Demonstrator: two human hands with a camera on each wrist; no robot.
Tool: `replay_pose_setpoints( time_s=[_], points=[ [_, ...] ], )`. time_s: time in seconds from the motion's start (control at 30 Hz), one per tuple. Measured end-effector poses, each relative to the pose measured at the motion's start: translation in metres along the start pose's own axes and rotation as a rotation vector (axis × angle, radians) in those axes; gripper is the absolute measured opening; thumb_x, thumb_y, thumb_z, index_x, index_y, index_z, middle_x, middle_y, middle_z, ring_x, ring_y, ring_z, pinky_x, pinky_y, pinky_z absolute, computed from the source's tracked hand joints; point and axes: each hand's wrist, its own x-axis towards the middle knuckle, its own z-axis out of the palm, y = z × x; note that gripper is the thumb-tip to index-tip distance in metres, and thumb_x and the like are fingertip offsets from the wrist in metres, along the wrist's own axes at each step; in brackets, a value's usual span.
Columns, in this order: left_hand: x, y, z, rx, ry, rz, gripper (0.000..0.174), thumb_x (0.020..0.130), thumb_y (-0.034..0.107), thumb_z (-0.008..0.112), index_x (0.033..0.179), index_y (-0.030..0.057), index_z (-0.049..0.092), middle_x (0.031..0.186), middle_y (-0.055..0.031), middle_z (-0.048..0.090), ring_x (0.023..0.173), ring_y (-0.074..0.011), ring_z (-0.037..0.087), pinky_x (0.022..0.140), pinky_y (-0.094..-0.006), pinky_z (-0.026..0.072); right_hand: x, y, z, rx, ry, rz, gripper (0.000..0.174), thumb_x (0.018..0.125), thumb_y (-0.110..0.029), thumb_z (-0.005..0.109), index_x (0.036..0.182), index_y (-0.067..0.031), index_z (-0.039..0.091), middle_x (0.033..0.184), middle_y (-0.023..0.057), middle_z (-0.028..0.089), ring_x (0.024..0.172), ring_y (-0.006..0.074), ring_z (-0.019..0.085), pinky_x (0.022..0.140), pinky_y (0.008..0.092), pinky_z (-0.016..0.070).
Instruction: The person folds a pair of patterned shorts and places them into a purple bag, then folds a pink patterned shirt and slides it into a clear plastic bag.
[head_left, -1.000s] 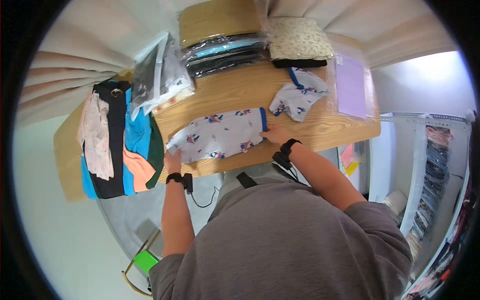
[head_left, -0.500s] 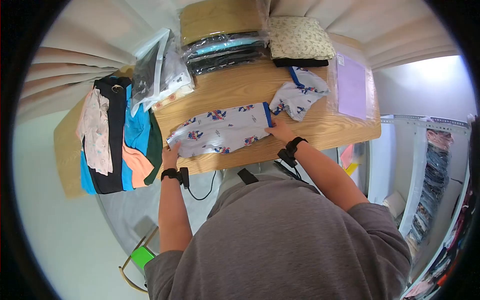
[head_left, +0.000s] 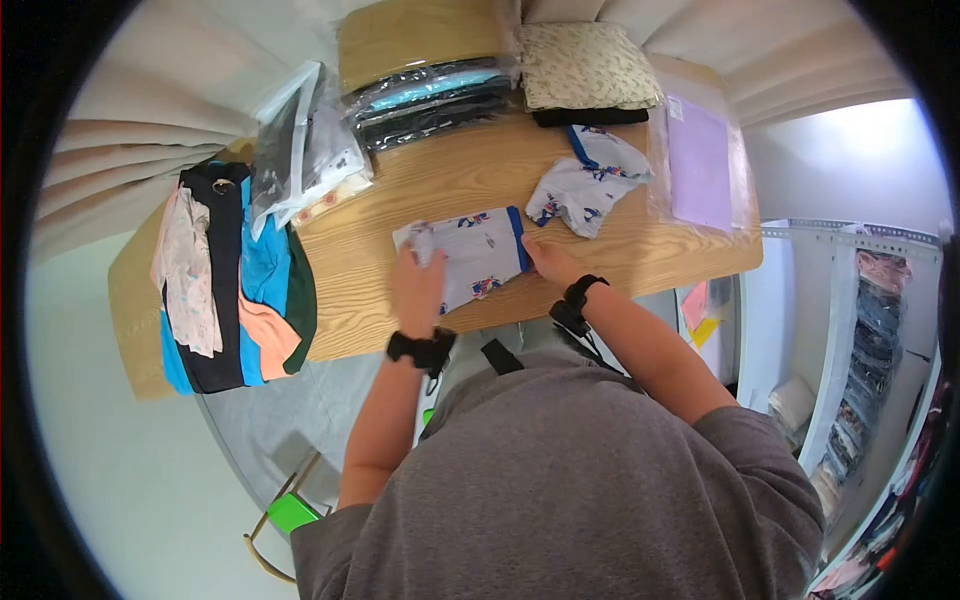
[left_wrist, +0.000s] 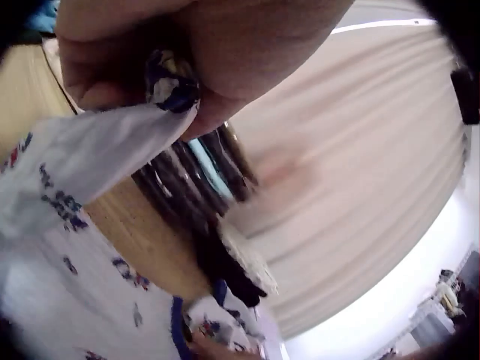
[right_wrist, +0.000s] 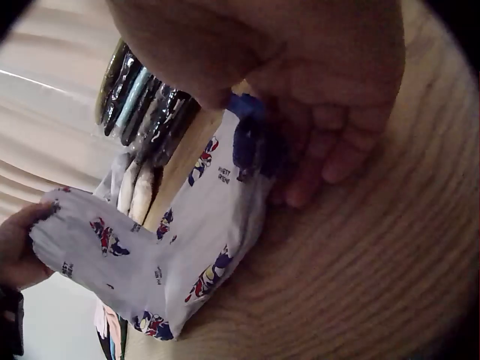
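A white garment (head_left: 478, 250) with small blue and red cartoon prints and a blue band at one end lies lengthwise on the wooden table. My left hand (head_left: 418, 285) grips its plain end and holds that end up off the table, as the right wrist view shows; the cloth bends midway. In the left wrist view, a bunch of the printed cloth (left_wrist: 112, 139) is caught between thumb and fingers. At the other end my right hand (head_left: 550, 262) pinches the blue band (right_wrist: 251, 135) near the tabletop. A matching printed piece with blue trim (head_left: 598, 180) lies just beyond the right hand.
Clothes in several colours (head_left: 225, 290) lie at the table's left end. Along the back are a clear bag (head_left: 300, 150), a stack of bagged garments (head_left: 430, 85) and a folded floral cloth (head_left: 585, 65). A bagged lilac item (head_left: 700, 165) lies at right. The table's front edge (head_left: 370, 345) is close to the body.
My left hand has raised the garment's left end and carried it rightward toward the middle. The right hand has stayed at the blue band, shifting only slightly.
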Motion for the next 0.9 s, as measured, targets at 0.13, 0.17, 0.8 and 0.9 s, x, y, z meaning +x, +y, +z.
replay_pose_setpoints(
  time_s=[0.13, 0.17, 0.8, 0.9],
  points=[
    [-0.021, 0.03, 0.052, 0.034, -0.195, 0.019, 0.051, 0.075, 0.023, 0.066, 0.115, -0.0034, 0.049, 0.09, -0.0189, 0.057, 0.083, -0.0312, 0.056, 0.073, -0.0391, 0.0442, 0.003, 0.012, 0.007, 0.135, 0.044, -0.011, 0.082, 0.087, -0.066, 0.017, 0.103, 0.0013, 0.06, 0.093, 0.0203, 0.064, 0.091, 0.0394, 0.058, 0.083, 0.0424, 0.0411],
    [-0.025, 0.023, 0.061, 0.069, -0.215, 0.07, 0.05, 0.075, 0.023, 0.066, 0.115, -0.0027, 0.049, 0.092, -0.0191, 0.056, 0.086, -0.0324, 0.055, 0.075, -0.0397, 0.044, -0.001, 0.009, 0.006, 0.177, 0.067, -0.008, 0.081, 0.087, -0.066, 0.018, 0.102, 0.0011, 0.06, 0.092, 0.0203, 0.064, 0.089, 0.0383, 0.059, 0.081, 0.0424, 0.0418],
    [-0.049, -0.082, -0.015, 0.296, -0.341, 0.213, 0.044, 0.073, 0.01, 0.064, 0.115, 0.0068, 0.051, 0.108, -0.0193, 0.049, 0.098, -0.0363, 0.051, 0.08, -0.0413, 0.0452, -0.041, -0.037, -0.048, -0.082, 0.515, -0.334, 0.026, 0.078, -0.02, 0.061, 0.092, 0.0012, 0.059, 0.081, 0.018, 0.063, 0.077, 0.0311, 0.061, 0.067, 0.0373, 0.0478],
    [-0.052, -0.099, -0.024, 0.271, -0.288, 0.207, 0.043, 0.073, 0.009, 0.064, 0.114, 0.005, 0.051, 0.108, -0.0197, 0.049, 0.098, -0.0364, 0.051, 0.082, -0.0412, 0.0444, -0.045, -0.029, -0.085, -0.243, 0.802, -0.342, 0.03, 0.075, -0.021, 0.063, 0.092, 0.0035, 0.059, 0.086, 0.0204, 0.062, 0.084, 0.0324, 0.06, 0.075, 0.0386, 0.0467]
  ],
)
